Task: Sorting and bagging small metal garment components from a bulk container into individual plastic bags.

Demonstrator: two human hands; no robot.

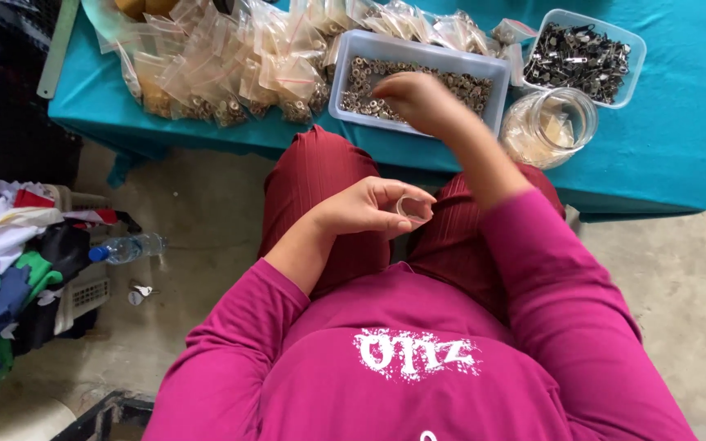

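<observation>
Long rectangular clear plastic tub (338,88) at far centre on the teal tablecloth (663,155), filled with small round metal fittings (361,82), dull silver to brass. Right hand (418,100) reaches into this tub, fingers curled down and bunched over the fittings; motion blur, cannot tell whether any piece is pinched. Left hand (365,206) sits near, over the lap, thumb and forefinger closed on the mouth of a small clear plastic bag (413,210), thin, glossy, apparently empty. Far right: a second clear tub (632,49) holding darker metal clips, tangled. Just near it, a round glass jar (551,122), transparent, with pale contents. Far left: a heap of filled zip bags (230,65), crinkled, shiny. On the floor, left: plastic water bottle (127,247) beside folded cloth.
</observation>
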